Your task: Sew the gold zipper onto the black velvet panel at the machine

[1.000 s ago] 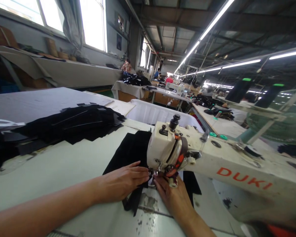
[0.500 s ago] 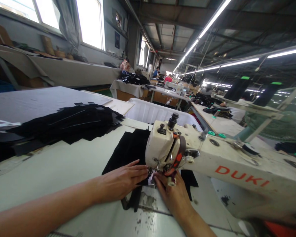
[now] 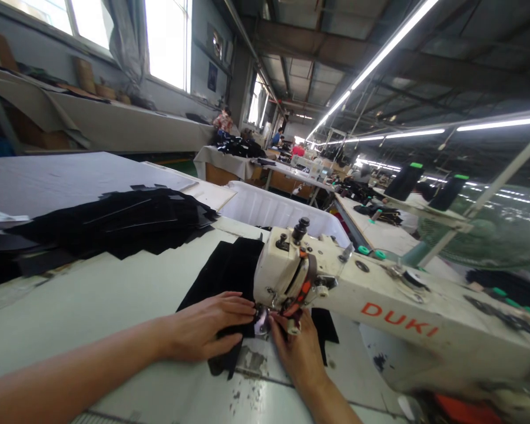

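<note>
R hand (image 3: 298, 347) at 6 o'clock, fingertips by presser foot (image 3: 261, 325); grip hidden, can't tell. L hand (image 3: 198, 330) at 7, palm down, thumb spread, on blk fabric panel (image 3: 229, 271), 7–8 o'clock, beside DUKI sewing machine (image 3: 353, 294). Risk: fingers nipped if they stray under foot; panel skewed if L presses unevenly. 12 o'clock: white plastic bin (image 3: 274, 206), contents mostly hidden.

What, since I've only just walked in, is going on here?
A person has black fabric at a sewing machine marked DUKI. The left hand lies on the fabric, left of the presser foot; the right hand is close in on the foot's other side. A pile of black pieces lies farther left on the table, and a white bin stands beyond the machine.
</note>
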A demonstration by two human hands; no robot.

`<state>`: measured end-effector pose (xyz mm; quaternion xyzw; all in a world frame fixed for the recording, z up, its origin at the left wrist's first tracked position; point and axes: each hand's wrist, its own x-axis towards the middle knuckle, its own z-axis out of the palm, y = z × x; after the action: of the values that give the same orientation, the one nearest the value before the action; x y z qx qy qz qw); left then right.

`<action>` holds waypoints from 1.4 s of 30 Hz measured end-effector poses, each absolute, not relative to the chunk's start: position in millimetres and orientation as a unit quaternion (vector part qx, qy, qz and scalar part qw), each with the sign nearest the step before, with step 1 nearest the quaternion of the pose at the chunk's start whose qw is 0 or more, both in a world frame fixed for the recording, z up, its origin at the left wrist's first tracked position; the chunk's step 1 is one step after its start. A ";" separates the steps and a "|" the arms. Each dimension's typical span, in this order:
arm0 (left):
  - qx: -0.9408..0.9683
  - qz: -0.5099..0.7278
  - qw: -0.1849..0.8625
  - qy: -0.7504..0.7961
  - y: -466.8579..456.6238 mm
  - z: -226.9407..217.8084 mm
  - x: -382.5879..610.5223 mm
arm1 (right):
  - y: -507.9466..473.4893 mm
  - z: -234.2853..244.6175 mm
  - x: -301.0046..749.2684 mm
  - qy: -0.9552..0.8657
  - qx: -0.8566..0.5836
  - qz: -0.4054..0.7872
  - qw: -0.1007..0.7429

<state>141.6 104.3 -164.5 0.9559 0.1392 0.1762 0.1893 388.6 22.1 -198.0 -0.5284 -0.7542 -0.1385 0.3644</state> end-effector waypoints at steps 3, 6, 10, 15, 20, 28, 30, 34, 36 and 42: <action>0.948 0.210 0.170 0.170 125.2 -162.9 143.1 | 22.3 -198.3 388.3 -0.749 -0.535 -0.149 0.360; 0.953 0.206 0.135 0.174 150.7 -161.8 155.9 | 23.8 -199.0 386.1 -0.748 -0.540 -0.162 0.351; 0.969 0.167 0.076 0.168 166.5 -165.2 176.4 | 24.9 -198.8 384.0 -0.753 -0.533 -0.190 0.334; 0.931 0.181 -0.007 0.316 139.3 -180.5 159.7 | -4.5 -198.8 394.3 -0.742 -0.537 -0.232 0.328; 0.909 0.163 -0.039 0.382 55.1 -186.4 81.4 | -83.7 -212.7 389.9 -0.745 -0.553 -0.174 0.330; 0.904 0.146 -0.047 0.400 -16.3 -195.4 -1.5 | -161.5 -222.7 312.1 -0.619 -0.565 0.263 0.477; 0.918 0.136 -0.039 0.370 -27.5 -199.9 -5.9 | -165.4 -216.2 290.7 -0.477 -0.554 0.459 0.505; 0.931 0.140 -0.052 0.332 -49.6 -199.5 -4.9 | -165.4 -214.7 251.4 -0.285 -0.470 0.650 0.525; 0.932 0.148 -0.058 0.325 -55.6 -197.6 -1.2 | -162.0 -216.8 235.3 -0.299 -0.502 0.649 0.488; 0.927 0.176 -0.077 0.321 -53.8 -204.1 6.0 | -143.7 -211.5 210.0 -0.399 -0.667 0.403 0.483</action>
<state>6.0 -53.8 -204.1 0.9274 0.3211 0.1757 -0.0767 210.0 -143.7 -211.5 -0.6667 -0.3991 0.4032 0.4833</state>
